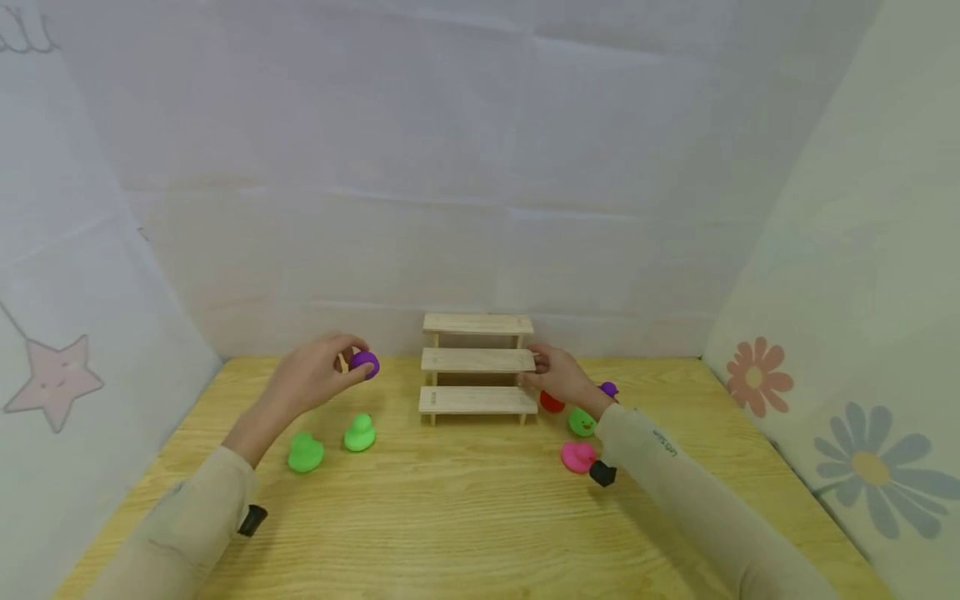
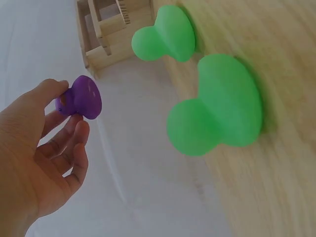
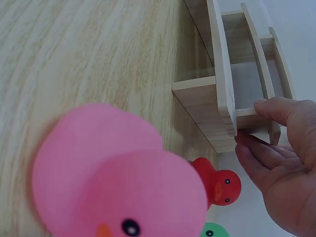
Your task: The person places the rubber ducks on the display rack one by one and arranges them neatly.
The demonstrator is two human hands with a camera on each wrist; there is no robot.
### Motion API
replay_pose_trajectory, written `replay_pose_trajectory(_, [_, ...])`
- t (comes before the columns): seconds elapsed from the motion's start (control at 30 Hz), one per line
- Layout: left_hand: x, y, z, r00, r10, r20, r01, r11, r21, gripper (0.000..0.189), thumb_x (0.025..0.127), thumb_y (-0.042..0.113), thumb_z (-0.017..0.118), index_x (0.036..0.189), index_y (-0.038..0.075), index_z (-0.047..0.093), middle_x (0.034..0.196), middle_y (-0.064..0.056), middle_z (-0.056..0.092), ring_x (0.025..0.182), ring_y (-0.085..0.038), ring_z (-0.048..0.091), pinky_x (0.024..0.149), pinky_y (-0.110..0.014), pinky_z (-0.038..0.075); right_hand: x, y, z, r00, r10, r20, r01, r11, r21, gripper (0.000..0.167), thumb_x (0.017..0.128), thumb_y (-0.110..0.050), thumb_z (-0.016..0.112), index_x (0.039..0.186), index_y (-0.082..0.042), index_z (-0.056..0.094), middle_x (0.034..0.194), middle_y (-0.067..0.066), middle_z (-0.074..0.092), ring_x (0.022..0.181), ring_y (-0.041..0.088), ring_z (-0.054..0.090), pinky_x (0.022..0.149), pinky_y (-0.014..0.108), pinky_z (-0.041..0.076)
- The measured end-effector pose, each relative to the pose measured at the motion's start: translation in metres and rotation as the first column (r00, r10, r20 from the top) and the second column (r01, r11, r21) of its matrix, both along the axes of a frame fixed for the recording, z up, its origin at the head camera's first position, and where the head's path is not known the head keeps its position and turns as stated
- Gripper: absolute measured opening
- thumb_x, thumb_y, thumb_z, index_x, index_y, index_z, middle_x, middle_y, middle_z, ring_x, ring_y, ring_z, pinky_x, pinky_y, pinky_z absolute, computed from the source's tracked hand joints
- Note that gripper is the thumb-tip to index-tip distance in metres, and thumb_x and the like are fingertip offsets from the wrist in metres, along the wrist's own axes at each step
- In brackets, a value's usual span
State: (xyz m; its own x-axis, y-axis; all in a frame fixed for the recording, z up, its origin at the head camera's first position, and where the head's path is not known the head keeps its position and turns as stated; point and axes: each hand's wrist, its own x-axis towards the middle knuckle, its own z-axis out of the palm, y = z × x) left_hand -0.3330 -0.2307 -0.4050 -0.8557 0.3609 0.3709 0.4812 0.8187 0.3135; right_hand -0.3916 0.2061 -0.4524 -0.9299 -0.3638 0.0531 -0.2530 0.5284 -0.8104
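My left hand (image 1: 300, 377) pinches a purple toy duck (image 1: 365, 364) between thumb and fingers, held up above the table left of a wooden three-step display stand (image 1: 477, 400). In the left wrist view, the duck's rounded underside (image 2: 90, 98) points away from the palm. At the stand's right side, my right hand (image 1: 564, 379) grips the end of the middle step. The right wrist view shows its thumb on the board's edge (image 3: 261, 79) and the other fingers below. All three steps have bare tops.
Two green ducks (image 1: 306, 452) stand on the table at the left. Near my right forearm are a red duck (image 1: 552, 403), another green duck (image 1: 581, 422), a pink duck (image 1: 577, 457) and a second purple duck (image 1: 609, 389). White cloth walls (image 1: 480, 208) enclose the table's back and sides.
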Motion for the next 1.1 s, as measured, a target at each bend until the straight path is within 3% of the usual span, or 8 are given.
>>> replay_pose_trajectory(0.3, [-0.035, 0.023, 0.016, 0.999, -0.029, -0.041, 0.030, 0.999, 0.027, 0.031, 0.094, 0.039, 0.076, 0.112, 0.014, 0.072, 0.092, -0.001, 0.066, 0.080, -0.018, 0.060, 0.063, -0.038, 0.053, 0.000, 0.000, -0.002, 1.000, -0.004, 0.016, 0.005, 0.999, -0.042, 0.076, 0.095, -0.012, 0.075, 0.156, 0.004, 0.031, 0.140, 0.026, 0.055, 0.129, 0.035, 0.055, 0.100, 0.042, 0.051])
replay_pose_trajectory(0.5, [-0.045, 0.046, 0.032, 0.997, -0.074, -0.035, 0.076, 0.993, 0.088, 0.028, 0.095, 0.039, 0.074, 0.111, 0.016, 0.072, 0.092, 0.002, 0.067, 0.083, -0.019, 0.062, 0.068, -0.039, 0.054, 0.001, 0.001, -0.002, 1.000, -0.016, 0.025, 0.017, 0.997, -0.078, 0.078, 0.094, -0.013, 0.076, 0.156, 0.003, 0.032, 0.138, 0.025, 0.057, 0.128, 0.035, 0.056, 0.100, 0.041, 0.051])
replay_pose_trajectory(0.67, [-0.053, 0.065, 0.041, 0.995, -0.077, -0.065, 0.081, 0.994, 0.073, 0.029, 0.095, 0.041, 0.073, 0.108, 0.015, 0.072, 0.090, 0.002, 0.066, 0.080, -0.018, 0.061, 0.064, -0.037, 0.054, 0.001, 0.003, -0.006, 0.999, -0.011, 0.030, 0.014, 0.994, -0.108, 0.078, 0.094, -0.013, 0.076, 0.156, 0.003, 0.032, 0.136, 0.024, 0.058, 0.125, 0.034, 0.058, 0.098, 0.040, 0.052])
replay_pose_trajectory(0.87, [-0.064, 0.087, 0.044, 0.992, -0.049, -0.119, 0.053, 0.998, 0.025, 0.028, 0.093, 0.041, 0.075, 0.105, 0.015, 0.072, 0.088, 0.001, 0.065, 0.076, -0.019, 0.058, 0.061, -0.036, 0.051, 0.002, 0.003, -0.010, 1.000, -0.016, 0.021, 0.018, 0.995, -0.103, 0.078, 0.095, -0.015, 0.076, 0.157, 0.002, 0.032, 0.133, 0.023, 0.060, 0.122, 0.033, 0.060, 0.097, 0.039, 0.053])
replay_pose_trajectory(1.1, [-0.082, 0.099, 0.041, 0.996, 0.000, -0.087, 0.002, 1.000, 0.022, 0.025, 0.093, 0.041, 0.075, 0.097, 0.016, 0.070, 0.083, 0.003, 0.062, 0.075, -0.019, 0.058, 0.061, -0.036, 0.051, 0.004, -0.002, -0.012, 1.000, -0.020, 0.002, 0.020, 0.996, -0.081, 0.079, 0.094, -0.019, 0.077, 0.155, 0.003, 0.034, 0.132, 0.022, 0.061, 0.124, 0.034, 0.058, 0.099, 0.043, 0.052])
